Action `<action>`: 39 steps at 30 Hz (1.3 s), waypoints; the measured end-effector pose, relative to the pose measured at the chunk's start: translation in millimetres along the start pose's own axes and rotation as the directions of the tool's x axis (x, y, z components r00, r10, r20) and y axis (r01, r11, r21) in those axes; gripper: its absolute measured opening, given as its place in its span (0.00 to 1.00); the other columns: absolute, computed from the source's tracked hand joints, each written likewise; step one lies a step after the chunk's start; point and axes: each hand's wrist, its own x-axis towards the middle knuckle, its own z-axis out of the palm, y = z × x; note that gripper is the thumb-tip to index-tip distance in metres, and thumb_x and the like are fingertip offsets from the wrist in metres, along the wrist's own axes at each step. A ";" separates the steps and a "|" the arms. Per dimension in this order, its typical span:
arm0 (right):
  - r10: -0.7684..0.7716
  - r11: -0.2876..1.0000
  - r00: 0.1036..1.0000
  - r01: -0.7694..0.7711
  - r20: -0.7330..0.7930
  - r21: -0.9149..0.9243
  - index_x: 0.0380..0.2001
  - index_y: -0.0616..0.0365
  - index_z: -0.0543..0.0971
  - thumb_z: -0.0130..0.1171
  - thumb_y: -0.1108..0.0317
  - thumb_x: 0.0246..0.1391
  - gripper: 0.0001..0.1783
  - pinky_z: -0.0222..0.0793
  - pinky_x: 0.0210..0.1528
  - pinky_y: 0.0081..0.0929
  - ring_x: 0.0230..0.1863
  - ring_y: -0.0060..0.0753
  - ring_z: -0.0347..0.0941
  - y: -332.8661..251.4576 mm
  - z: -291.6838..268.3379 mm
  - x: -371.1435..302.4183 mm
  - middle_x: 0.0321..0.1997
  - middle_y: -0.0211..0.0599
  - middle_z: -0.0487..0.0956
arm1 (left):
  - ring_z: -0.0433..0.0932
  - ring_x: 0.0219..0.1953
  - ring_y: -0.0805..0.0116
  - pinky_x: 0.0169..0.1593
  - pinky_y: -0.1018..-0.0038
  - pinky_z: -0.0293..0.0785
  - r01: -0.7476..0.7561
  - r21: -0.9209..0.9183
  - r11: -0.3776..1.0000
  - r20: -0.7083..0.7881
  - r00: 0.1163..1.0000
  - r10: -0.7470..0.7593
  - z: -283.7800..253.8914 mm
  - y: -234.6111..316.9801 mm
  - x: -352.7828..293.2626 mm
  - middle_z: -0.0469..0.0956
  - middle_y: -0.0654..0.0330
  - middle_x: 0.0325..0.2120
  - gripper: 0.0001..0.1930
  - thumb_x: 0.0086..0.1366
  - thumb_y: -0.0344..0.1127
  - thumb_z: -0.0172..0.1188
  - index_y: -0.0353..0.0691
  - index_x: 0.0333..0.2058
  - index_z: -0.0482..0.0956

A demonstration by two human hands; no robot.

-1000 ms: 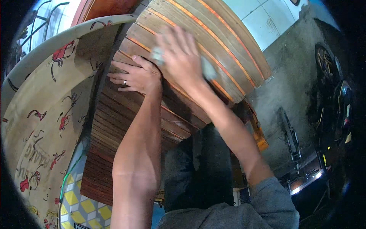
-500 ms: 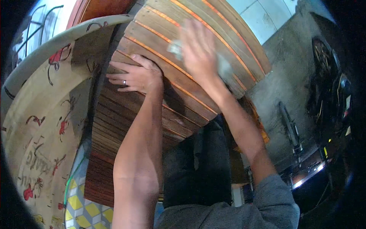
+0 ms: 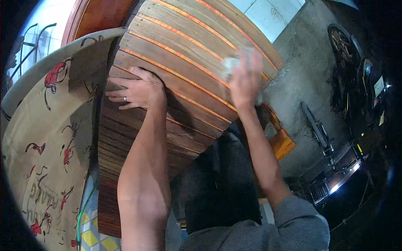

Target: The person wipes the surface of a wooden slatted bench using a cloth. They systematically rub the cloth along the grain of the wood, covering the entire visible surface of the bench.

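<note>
**Wiping a slatted wooden panel with a pale cloth**

Starting at the far left of the frame, a beige printed sheet (image 3: 46, 138) with red bird-like figures curves down the side, and below it, at the lower left, a patch of yellow and white patterned floor tiles (image 3: 90, 234) shows beside a thin green cord (image 3: 82, 209). Just right of the sheet stands the slatted wooden panel (image 3: 184, 54), its brown boards running diagonally from the upper middle of the frame down to the lower left, with orange-tinted seams between the upper slats.

The left hand (image 3: 136, 90) lies flat against the panel at upper left of centre, fingers spread and pointing left, palm pressed on the wood; it grips nothing, and a ring shows on one finger. Its bare forearm rises from the lower edge of the frame.

Further right, the right hand (image 3: 245, 79) is raised against the upper slats near the top centre, fingers loosely curled over a pale cloth (image 3: 230, 63) that it presses to the wood; hand and cloth are blurred, so the exact grip is hard to read. A grey sleeve (image 3: 299, 226) covers the arm at lower right.

Right of the panel, an orange-brown wooden piece (image 3: 282, 140) juts out, then a grey concrete floor (image 3: 305, 62) and dark machinery (image 3: 356, 83) at the right edge.
</note>
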 end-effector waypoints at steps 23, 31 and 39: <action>0.051 0.986 0.957 -0.003 -0.285 0.165 0.43 0.64 0.78 0.56 0.75 0.49 0.15 0.62 0.61 0.49 0.60 0.55 0.66 -1.1 37.3 73.0 0.56 0.50 0.74 | 0.42 0.70 0.35 0.65 0.34 0.42 0.026 -0.023 0.999 0.020 0.999 -0.026 -6.8 2.2 2.3 0.42 0.29 0.67 0.40 0.69 0.61 0.38 0.40 0.70 0.45; 0.418 0.887 0.817 -0.462 -0.397 -0.017 0.50 0.64 0.74 0.49 0.69 0.61 0.16 0.58 0.62 0.52 0.64 0.57 0.61 17.3 31.3 69.8 0.61 0.54 0.67 | 0.41 0.70 0.34 0.65 0.33 0.41 0.011 -0.019 1.000 0.050 0.999 -0.010 -6.9 2.8 -1.0 0.41 0.28 0.67 0.39 0.70 0.60 0.36 0.41 0.70 0.43; -0.005 0.963 0.919 0.110 -0.393 0.245 0.46 0.69 0.74 0.53 0.65 0.63 0.17 0.63 0.59 0.45 0.58 0.51 0.65 -133.7 102.5 222.6 0.57 0.49 0.70 | 0.42 0.71 0.36 0.66 0.34 0.41 0.039 -0.007 0.999 0.053 0.998 -0.039 -5.7 8.1 -5.0 0.42 0.30 0.67 0.39 0.70 0.61 0.39 0.43 0.71 0.43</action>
